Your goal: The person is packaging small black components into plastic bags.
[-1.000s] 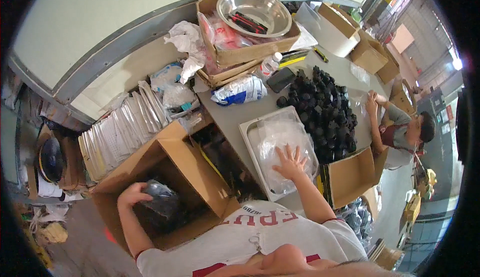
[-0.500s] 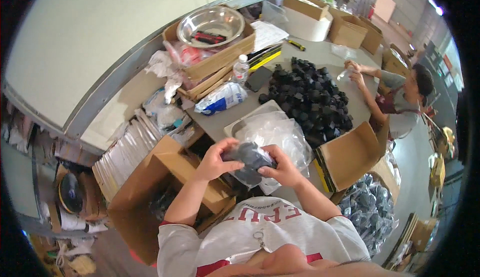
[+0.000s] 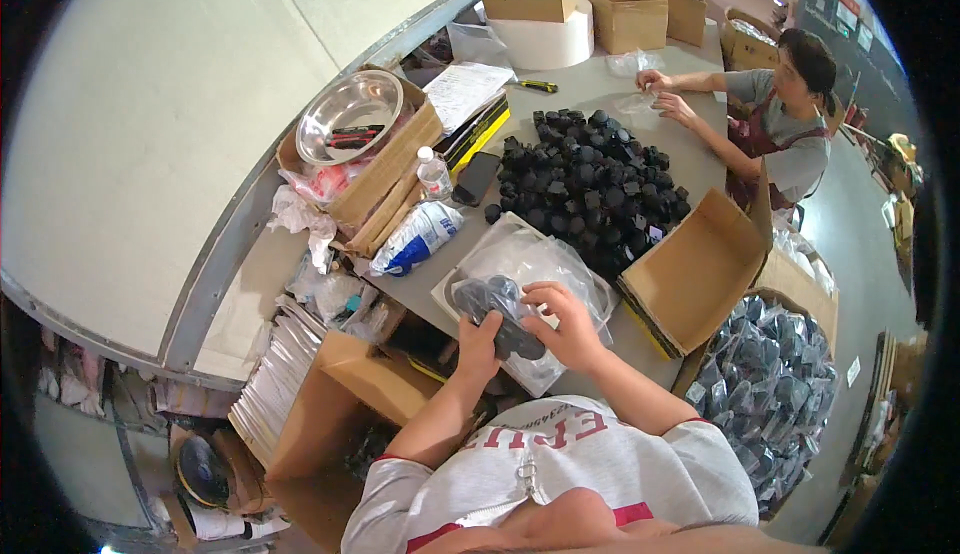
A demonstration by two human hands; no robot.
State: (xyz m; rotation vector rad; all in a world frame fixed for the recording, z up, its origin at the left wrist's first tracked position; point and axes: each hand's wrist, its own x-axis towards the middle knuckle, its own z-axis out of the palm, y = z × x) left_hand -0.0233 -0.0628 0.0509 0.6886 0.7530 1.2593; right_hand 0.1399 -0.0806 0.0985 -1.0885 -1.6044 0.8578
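Observation:
Above the tray, my left hand is closed round the lower side of a black plastic part in a clear bag. My right hand is at the right side of this bagged black part, thumb and fingertips curled onto its edge. The part's exact kind is unclear through the plastic. Just beyond my hands, clear plastic bags lie in a pale tray. Behind them is a big heap of loose black plastic parts.
An open carton stands right of the tray, with a box of bagged black parts below it. A steel bowl, bottle and phone are left. Across the table sits a co-worker. Another carton is lower left.
The view has turned, shifting the table's contents leftward. My left hand has moved under the bagged part, which is tilted differently. My right fingers have lifted and spread a little along its edge.

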